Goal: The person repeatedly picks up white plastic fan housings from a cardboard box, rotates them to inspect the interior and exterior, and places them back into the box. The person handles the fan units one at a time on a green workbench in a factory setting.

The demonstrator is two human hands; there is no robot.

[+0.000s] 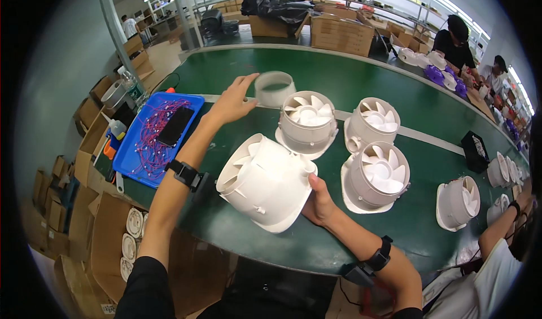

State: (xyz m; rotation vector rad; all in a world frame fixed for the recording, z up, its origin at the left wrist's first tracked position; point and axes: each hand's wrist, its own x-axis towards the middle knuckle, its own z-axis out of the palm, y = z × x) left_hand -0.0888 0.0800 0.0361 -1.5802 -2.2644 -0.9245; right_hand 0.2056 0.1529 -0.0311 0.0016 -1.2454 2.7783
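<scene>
My right hand (322,203) grips a large white fan housing (268,178) by its flat base, thumb on top. The housing is tilted, its fan blades facing left. My left hand (234,100) reaches over the table with thumb and fingers apart. Beside its fingertips is a whitish, translucent ring (275,97), smeared by motion; I see no firm hold on it. Just right of the ring, a white fan unit (307,128) stands upright on the table, blades up. Two more fan units, one farther back (372,128) and one nearer (377,184), stand to its right.
A blue tray (125,163) of red and purple wires with a black phone sits on the green table (226,64) at left. Another fan unit (458,203) and a black box (475,152) are at right, near a co-worker's arm (499,228). Cardboard boxes (342,33) stand behind.
</scene>
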